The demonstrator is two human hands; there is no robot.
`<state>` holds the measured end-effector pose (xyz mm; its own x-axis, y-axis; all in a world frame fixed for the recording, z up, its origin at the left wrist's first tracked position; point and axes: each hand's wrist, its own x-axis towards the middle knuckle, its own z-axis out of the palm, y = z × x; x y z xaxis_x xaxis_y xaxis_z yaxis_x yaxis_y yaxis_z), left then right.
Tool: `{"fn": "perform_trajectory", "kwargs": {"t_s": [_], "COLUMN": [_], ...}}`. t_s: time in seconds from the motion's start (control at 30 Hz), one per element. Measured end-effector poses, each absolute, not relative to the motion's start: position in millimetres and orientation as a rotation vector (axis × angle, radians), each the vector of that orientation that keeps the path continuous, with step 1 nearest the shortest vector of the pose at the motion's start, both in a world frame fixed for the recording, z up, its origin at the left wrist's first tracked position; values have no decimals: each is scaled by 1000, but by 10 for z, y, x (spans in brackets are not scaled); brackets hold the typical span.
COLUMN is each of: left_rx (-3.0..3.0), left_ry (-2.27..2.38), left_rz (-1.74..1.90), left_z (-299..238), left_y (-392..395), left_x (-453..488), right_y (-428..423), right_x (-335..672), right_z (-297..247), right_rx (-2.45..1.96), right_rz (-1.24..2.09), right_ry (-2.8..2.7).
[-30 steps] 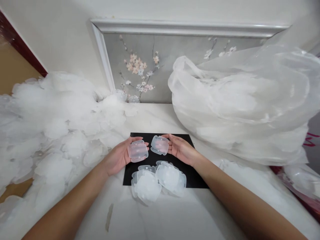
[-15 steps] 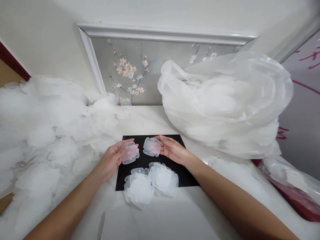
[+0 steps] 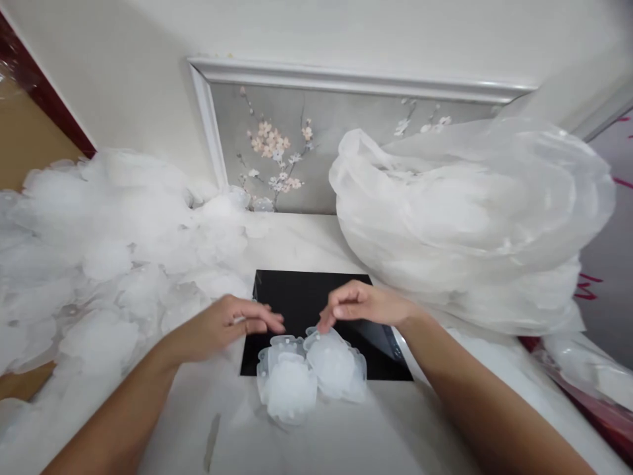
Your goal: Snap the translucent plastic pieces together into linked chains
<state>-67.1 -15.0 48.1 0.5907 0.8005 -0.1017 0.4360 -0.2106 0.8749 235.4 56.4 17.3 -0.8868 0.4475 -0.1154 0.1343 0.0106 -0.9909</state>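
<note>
Two small piles of translucent white plastic pieces sit side by side at the near edge of a black mat (image 3: pixel 316 297): a left pile (image 3: pixel 287 386) and a right pile (image 3: pixel 339 366). My left hand (image 3: pixel 230 323) hovers palm down just left of the piles, fingers stretched towards the right and holding nothing. My right hand (image 3: pixel 363 303) is also palm down. Its thumb and fingertips are drawn together and pinch the far edge of the right pile's top piece.
The mat lies on a white table (image 3: pixel 346 435). A big heap of loose white plastic pieces (image 3: pixel 99 264) fills the left side. A large clear bag of the same pieces (image 3: pixel 469 218) bulges at the right. A framed flower picture (image 3: pixel 297 145) leans on the wall behind.
Each hand held one plastic piece above the mat before. Both hands have since turned palm down and moved nearer; the left hand's piece is gone and the right is at the right pile.
</note>
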Motion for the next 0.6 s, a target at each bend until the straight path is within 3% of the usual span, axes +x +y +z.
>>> {"fn": "perform_trajectory", "kwargs": {"t_s": [0.13, 0.2, 0.27, 0.33, 0.47, 0.53, 0.6], "left_rx": [2219, 2271, 2277, 2244, 1809, 1416, 1049], "left_ry": [1559, 1642, 1680, 1742, 1822, 1655, 1420], "left_rz": [526, 437, 392, 484, 1092, 1246, 1218], "left_z": [254, 179, 169, 207, 273, 255, 210], "left_y": [28, 91, 129, 141, 92, 41, -12], "left_x": [-1087, -1203, -1222, -1155, -869, -696, -534], "right_y": [883, 1075, 1238, 1348, 1356, 1241, 1061], "right_x": [2087, 1940, 1821, 1747, 1732, 1762, 1798], "right_z": [-35, -144, -219, -248, -217, -210, -234], "right_rx": [-1041, -1197, -1277, -1317, -1404, -1398, -1297], "right_rz": [1221, 754, 498, 429, 393, 588, 1006], "right_ry": [-2042, -2110, -2175, -2193, -2061, -1922, -1736]}}
